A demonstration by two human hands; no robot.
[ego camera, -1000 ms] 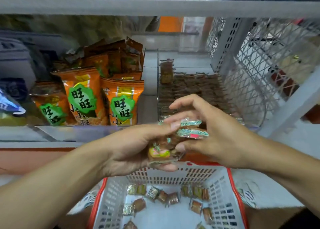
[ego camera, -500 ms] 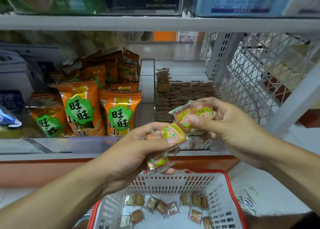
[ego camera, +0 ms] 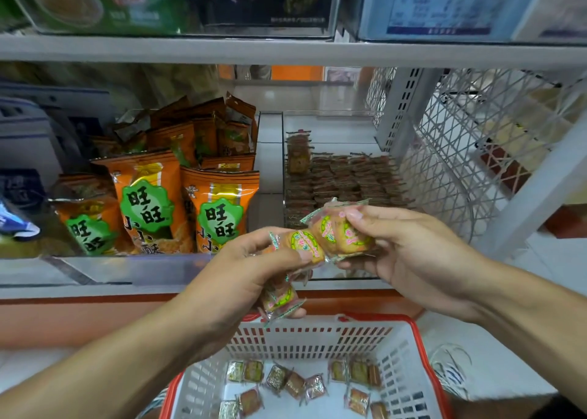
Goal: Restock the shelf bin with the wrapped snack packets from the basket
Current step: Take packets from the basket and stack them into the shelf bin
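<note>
Snack packets (ego camera: 301, 245) sat in both our grips above the basket (ego camera: 413, 348): our left hand (ego camera: 241, 279) clutched a small bunch, one pinched up top and another (ego camera: 279, 301) below, while our right hand (ego camera: 409, 253) pinched one packet (ego camera: 341, 234) touching the left's, just before the clear shelf bin (ego camera: 336, 177) of stacked packets. More packets (ego camera: 295, 383) lay in the basket.

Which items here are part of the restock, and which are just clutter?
Job:
- left hand and right hand, each holding wrapped snack packets
- basket with loose packets
- clear shelf bin

Not the job:
- orange snack bags
- wire rack
- boxes on upper shelf
</note>
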